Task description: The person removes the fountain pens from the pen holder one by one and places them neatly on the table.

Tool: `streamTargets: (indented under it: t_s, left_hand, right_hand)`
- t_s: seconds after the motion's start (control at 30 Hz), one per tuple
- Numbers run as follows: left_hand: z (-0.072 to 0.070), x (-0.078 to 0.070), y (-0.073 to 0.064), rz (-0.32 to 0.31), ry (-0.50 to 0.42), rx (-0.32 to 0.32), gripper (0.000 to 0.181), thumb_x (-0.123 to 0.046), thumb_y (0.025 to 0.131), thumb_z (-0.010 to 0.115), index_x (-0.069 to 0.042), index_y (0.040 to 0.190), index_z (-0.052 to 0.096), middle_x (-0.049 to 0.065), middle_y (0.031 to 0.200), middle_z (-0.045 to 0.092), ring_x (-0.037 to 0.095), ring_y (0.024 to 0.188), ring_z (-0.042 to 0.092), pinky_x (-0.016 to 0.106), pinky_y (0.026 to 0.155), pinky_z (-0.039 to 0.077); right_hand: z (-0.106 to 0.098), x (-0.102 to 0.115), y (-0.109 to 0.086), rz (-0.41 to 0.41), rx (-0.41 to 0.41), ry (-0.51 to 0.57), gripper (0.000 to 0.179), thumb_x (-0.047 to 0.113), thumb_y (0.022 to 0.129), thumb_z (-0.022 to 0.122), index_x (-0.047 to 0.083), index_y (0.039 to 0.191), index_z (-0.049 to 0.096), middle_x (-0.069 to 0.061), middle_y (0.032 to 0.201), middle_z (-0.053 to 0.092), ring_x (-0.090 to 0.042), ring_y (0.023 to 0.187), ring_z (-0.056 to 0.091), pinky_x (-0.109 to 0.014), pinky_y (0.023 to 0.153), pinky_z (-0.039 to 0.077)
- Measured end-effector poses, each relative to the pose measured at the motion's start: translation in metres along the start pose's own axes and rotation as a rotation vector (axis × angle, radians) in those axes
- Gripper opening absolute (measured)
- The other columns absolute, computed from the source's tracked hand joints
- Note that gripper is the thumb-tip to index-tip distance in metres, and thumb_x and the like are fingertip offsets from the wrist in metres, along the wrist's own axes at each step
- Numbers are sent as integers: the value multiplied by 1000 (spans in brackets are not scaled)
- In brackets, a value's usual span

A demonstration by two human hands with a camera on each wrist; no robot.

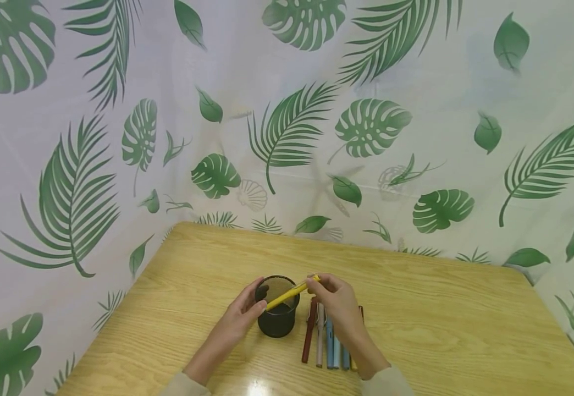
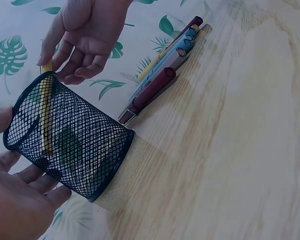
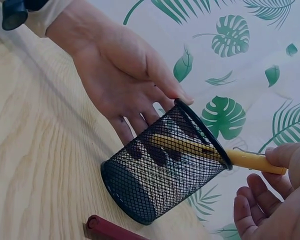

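A round black mesh pen cup (image 1: 277, 325) stands upright on the table. My left hand (image 1: 239, 318) holds it from the left, thumb at the rim and fingers along the far side. With thumb and fingers, my right hand (image 1: 340, 308) pinches a yellow pen (image 3: 252, 161) near its upper end. That pen leans at a slant through the cup's mouth, and its lower part shows through the mesh in both wrist views. Right of the cup, partly under my right hand, several pens lie side by side, among them a dark red pen (image 1: 309, 338), a greyish pen (image 1: 320, 344) and blue pens (image 1: 330, 349).
The wood-grain table (image 1: 445, 324) extends to both sides and behind the cup. A white curtain-like backdrop (image 1: 307, 198) with green leaf prints rises along its back and left edges. Light glares on the tabletop near the front.
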State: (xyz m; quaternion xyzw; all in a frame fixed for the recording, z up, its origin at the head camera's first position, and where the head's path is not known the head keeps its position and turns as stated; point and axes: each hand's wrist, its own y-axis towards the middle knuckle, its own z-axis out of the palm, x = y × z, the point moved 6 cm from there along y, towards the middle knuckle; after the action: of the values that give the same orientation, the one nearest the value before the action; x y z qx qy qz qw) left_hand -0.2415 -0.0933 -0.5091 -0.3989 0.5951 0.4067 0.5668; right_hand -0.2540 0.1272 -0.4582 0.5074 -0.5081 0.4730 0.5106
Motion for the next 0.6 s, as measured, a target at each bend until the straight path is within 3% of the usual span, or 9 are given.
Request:
streamTargets:
  t_s: [0.17, 0.43, 0.6]
  left_hand:
    - [1, -1, 1, 5, -7, 2, 66, -27, 109, 54, -13, 165, 23, 21, 168, 22, 40, 155, 15, 57, 122, 19]
    - [1, -2, -1, 2, 2, 4, 65, -26, 110, 53, -14, 166, 22, 21, 168, 20, 42, 155, 15, 59, 122, 21]
    - [1, 0, -1, -9, -6, 8, 65, -28, 110, 53, -17, 166, 22, 18, 169, 19, 40, 156, 14, 58, 122, 21]
  right_hand:
    - [-7, 1, -2, 0, 2, 23, 26, 16, 99, 72, -5, 114, 72, -11, 109, 69, -23, 98, 64, -43, 91, 58]
    - [-15, 3, -5, 13, -15, 42, 27, 16, 99, 72, -7, 114, 70, -9, 106, 70, -18, 96, 65, -31, 83, 59]
    - [-18, 4, -6, -2, -9, 46, 27, 15, 99, 71, -8, 114, 70, -10, 107, 69, -18, 96, 65, -30, 83, 59]
